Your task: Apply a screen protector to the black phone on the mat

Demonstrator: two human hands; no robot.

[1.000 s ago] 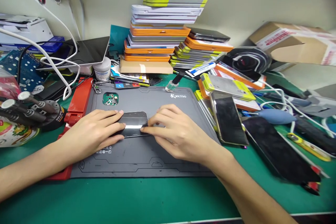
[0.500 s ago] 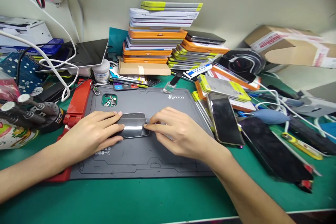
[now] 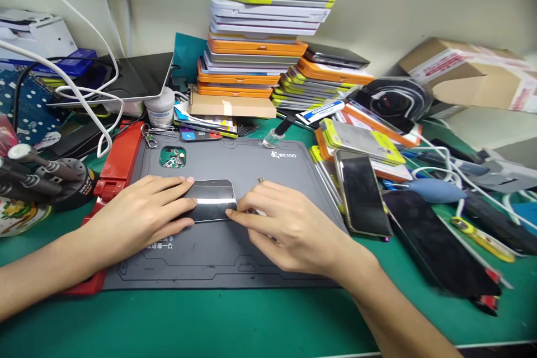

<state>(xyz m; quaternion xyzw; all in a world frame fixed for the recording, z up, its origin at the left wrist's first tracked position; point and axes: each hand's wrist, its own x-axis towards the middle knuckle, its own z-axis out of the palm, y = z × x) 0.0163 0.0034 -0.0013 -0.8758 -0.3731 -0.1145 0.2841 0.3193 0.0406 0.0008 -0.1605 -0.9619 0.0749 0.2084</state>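
A smartphone [image 3: 212,210] with a dark, glossy screen lies face up on a grey work mat [image 3: 201,268]. My left hand [image 3: 146,207] covers its left end, with the fingertips on the screen and upper edge and the thumb along the lower edge. At the phone's right end, one fingertip of my right hand [image 3: 285,224] presses the lower corner. Its other fingers are curled around a thin tool [image 3: 261,180]; only a small tip shows above the knuckles, so its kind is unclear.
Small parts sit in the mat's cutout [image 3: 173,158]. A bottle [image 3: 274,134] with a black cap stands behind. Another phone [image 3: 363,193] and a blue air blower [image 3: 436,190] lie right. Stacked cases [image 3: 255,47] rise at the back; a red clamp-like frame [image 3: 121,156] borders the left.
My right fingertip has slid down the phone's right end to the lower corner, and the thin tip now shows above that hand. My left hand stays on the phone. The camera view has shifted slightly.
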